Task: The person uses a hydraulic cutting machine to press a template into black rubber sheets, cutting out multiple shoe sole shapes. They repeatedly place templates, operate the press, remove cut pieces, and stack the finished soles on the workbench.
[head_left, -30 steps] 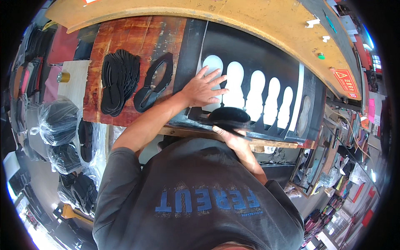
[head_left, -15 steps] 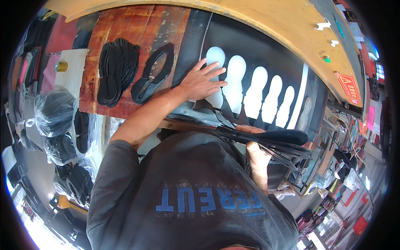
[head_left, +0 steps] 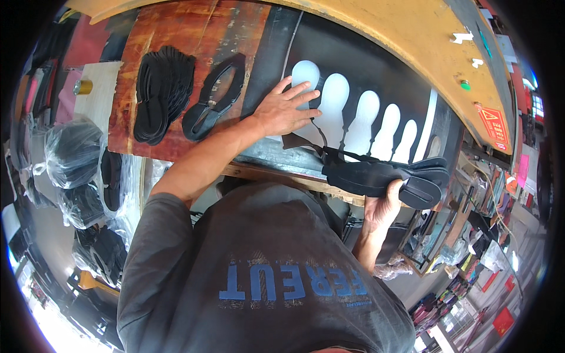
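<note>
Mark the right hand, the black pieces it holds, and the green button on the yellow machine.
Right hand [head_left: 384, 206]: head view, near the base of the thumb.
Black pieces [head_left: 374, 178]: head view, middle of the broad upper face.
Green button [head_left: 465, 85]: head view, centre of its cap.

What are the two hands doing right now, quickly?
Left hand: open, fingers spread over part of the leftmost white sole shape.
Right hand: closed, holding black sole-shaped pieces.
</note>
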Demonstrator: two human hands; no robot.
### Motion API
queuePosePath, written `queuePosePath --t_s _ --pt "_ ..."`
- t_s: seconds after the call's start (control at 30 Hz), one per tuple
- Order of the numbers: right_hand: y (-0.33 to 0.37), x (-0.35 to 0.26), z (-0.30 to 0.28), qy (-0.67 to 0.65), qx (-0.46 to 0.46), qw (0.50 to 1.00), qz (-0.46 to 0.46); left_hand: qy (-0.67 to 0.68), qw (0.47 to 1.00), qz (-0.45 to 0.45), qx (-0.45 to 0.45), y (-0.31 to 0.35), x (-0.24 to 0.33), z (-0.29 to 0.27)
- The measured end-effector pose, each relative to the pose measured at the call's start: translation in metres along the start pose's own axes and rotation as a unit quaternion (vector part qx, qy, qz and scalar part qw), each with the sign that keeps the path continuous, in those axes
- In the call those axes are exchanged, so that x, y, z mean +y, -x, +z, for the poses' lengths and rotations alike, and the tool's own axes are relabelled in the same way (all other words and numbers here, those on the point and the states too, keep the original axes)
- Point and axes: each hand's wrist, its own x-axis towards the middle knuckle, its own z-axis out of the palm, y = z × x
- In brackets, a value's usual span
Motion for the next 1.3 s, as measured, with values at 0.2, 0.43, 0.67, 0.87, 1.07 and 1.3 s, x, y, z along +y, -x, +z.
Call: queuePosePath --t_s 0.2,0.43,0.67,0.87,1.07,1.3 --pt "-0.008 -0.118 0.009 0.040 -0.124 0.979 -0.156 0.013 1.000 0.012 0.012 0.002 -0.002 0.004" --pt "0.011 -0.138 -0.006 0.084 -0.008 0.979 -0.188 0.024 1.000 0.014 -0.009 -0.011 0.010 -0.028" --pt "-0.038 -0.022 0.036 0.034 -0.037 0.997 0.056 0.660 0.721 -0.178 -0.109 -0.016 0.131 -0.058" --pt "-0.050 0.020 0.021 -0.012 -0.010 0.979 0.205 0.637 0.716 -0.275 -0.071 -0.021 0.179 -0.073" --pt "-0.039 -0.020 -0.019 -0.169 -0.134 0.883 0.417 0.211 0.974 -0.084 -0.019 -0.031 0.183 -0.122" --pt "-0.020 -0.051 -0.069 -0.242 -0.159 0.821 0.492 0.313 0.928 0.173 -0.100 -0.117 0.263 -0.098"
